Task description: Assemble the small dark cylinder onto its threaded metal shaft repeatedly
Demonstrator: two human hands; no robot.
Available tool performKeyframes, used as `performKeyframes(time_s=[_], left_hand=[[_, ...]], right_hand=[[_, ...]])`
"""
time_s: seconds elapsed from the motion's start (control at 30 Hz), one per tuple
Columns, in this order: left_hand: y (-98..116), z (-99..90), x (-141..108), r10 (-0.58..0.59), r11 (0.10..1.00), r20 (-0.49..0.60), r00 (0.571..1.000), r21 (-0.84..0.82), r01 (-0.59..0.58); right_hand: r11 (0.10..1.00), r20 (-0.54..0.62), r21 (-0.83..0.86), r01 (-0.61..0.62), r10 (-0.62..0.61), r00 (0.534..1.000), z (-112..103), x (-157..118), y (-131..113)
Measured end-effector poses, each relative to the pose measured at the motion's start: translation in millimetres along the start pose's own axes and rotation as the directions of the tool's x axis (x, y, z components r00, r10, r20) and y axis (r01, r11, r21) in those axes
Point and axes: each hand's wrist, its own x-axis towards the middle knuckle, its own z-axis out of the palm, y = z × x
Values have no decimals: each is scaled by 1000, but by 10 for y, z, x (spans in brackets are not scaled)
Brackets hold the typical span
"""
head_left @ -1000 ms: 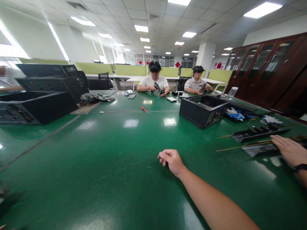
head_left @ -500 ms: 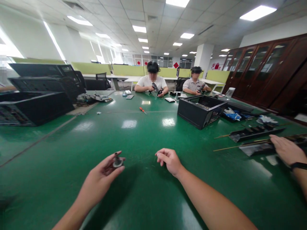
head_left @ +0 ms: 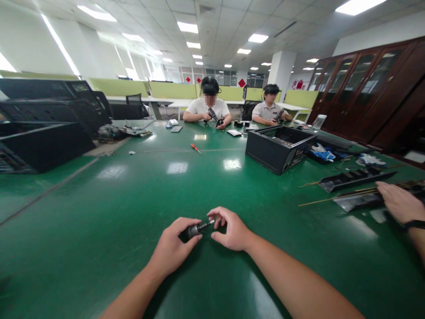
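Observation:
Over the green table (head_left: 133, 195), my left hand (head_left: 175, 246) grips a small dark metal part (head_left: 195, 229) with a ridged shaft and a pale tip. The shaft points right, towards my right hand (head_left: 230, 229). That hand has its thumb and fingers apart around the space by the tip, and no clear contact with it shows. Further off on the table lies an orange screwdriver (head_left: 195, 148).
A black computer case (head_left: 279, 148) stands right of centre; more cases (head_left: 43, 146) are at the left. Another person's hand (head_left: 400, 203) rests by metal trays with thin rods (head_left: 358, 199) at the right. Two people (head_left: 209, 108) sit across the table.
My left hand has moved right with the metal part, which has tilted from upright to pointing right. My right hand has opened its fingers beside the tip.

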Motion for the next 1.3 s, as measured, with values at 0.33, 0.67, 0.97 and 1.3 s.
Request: performKeyframes(time_s=[0.33,0.67,0.97,1.3], left_hand=[[-12,72,-3,-74,996,30,997,-36,76],[52,72,-27,-39,998,70,997,-42,42],[79,82,-23,-16,998,36,999,-55,18],[75,85,-31,-10,999,23,1000,-47,11]], right_hand=[[995,10,-98,8,-7,1000,14,-13,-35],[991,8,-133,15,-14,1000,4,-7,-51],[991,13,-135,-5,6,1000,9,-1,-41],[989,15,-150,-11,13,1000,-4,0,-63]])
